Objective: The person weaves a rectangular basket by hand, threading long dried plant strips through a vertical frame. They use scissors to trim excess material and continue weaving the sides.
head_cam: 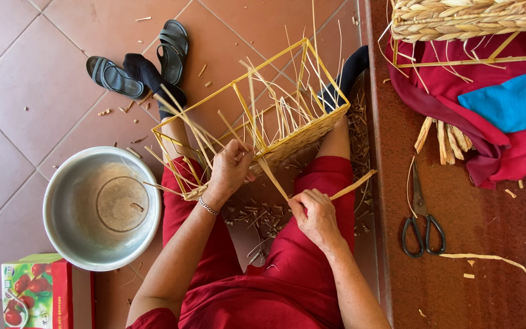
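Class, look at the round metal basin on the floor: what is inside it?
The metal basin holds what looks like shallow water, with one small straw scrap lying in it. Its whole bottom shows; nothing covers it. The floor beneath the basin is hidden.

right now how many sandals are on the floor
2. One sandal lies left of the person's foot, the other sandal just right of it, above the basket frame. None looks hidden.
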A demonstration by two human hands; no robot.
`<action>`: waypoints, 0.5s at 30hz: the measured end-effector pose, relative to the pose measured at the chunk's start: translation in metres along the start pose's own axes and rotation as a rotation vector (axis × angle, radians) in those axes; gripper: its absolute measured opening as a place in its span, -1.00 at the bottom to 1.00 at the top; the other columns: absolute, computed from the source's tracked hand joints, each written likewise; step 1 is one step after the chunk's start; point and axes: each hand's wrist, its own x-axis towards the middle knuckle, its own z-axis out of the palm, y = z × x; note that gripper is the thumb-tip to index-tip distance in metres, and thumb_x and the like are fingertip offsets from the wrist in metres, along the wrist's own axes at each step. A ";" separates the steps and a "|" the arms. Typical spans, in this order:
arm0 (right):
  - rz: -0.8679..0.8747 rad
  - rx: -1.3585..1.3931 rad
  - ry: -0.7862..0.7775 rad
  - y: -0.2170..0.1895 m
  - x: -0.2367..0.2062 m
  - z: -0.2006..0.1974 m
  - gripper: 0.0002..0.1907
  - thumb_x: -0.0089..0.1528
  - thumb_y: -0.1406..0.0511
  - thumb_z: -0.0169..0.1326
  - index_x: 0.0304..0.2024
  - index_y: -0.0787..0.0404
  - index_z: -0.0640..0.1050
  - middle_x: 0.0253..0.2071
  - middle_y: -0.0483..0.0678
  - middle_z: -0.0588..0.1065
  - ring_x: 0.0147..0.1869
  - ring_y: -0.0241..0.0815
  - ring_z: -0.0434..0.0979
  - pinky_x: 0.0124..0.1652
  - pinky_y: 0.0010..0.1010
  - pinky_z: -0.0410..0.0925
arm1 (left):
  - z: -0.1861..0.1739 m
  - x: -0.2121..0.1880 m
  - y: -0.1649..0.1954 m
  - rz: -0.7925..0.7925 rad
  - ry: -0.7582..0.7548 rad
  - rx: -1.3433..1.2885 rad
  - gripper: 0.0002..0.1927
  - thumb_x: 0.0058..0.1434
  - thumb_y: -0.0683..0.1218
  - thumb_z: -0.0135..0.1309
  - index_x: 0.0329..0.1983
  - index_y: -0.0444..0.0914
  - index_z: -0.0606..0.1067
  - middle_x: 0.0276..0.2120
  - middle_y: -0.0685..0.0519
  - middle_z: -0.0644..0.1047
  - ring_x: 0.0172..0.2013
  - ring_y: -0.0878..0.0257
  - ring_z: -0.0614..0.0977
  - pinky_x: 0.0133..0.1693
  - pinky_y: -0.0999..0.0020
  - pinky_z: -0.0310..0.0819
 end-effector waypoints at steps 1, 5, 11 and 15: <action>0.050 -0.013 -0.011 0.000 0.000 0.000 -0.90 0.24 0.28 0.24 -0.37 0.13 0.62 -0.49 -0.18 0.53 -0.45 -0.32 0.42 -0.38 -0.36 0.28 | 0.000 0.003 0.000 -0.031 -0.005 -0.005 -0.87 0.31 -0.19 0.14 -0.18 -0.34 0.43 -0.49 -0.01 0.63 -0.61 0.32 0.68 -0.65 0.47 0.54; 0.097 -0.018 0.052 0.000 0.002 -0.014 -0.91 0.20 0.28 0.25 -0.36 0.15 0.63 -0.50 -0.13 0.53 -0.44 -0.21 0.45 -0.36 -0.30 0.28 | -0.001 0.007 -0.002 -0.038 0.024 0.009 -0.86 0.30 -0.19 0.20 -0.19 -0.34 0.48 -0.52 -0.08 0.62 -0.62 0.31 0.66 -0.65 0.46 0.47; 0.077 0.029 0.099 -0.013 0.013 -0.023 -0.89 0.23 0.27 0.23 -0.29 0.18 0.62 -0.38 -0.12 0.58 -0.32 -0.15 0.56 -0.27 -0.26 0.34 | 0.001 0.006 -0.013 0.080 0.105 0.024 -0.77 0.26 -0.22 0.15 -0.02 -0.25 0.49 -0.30 0.04 0.66 -0.59 0.36 0.67 -0.61 0.48 0.56; 0.022 0.081 0.148 -0.015 0.023 -0.021 -0.85 0.23 0.24 0.24 -0.24 0.18 0.63 -0.37 -0.10 0.59 -0.30 -0.12 0.57 -0.23 -0.24 0.35 | 0.008 0.000 -0.021 0.443 0.233 0.406 -0.90 0.26 -0.26 0.21 -0.19 -0.24 0.56 -0.25 0.00 0.66 -0.44 0.22 0.69 -0.40 0.36 0.57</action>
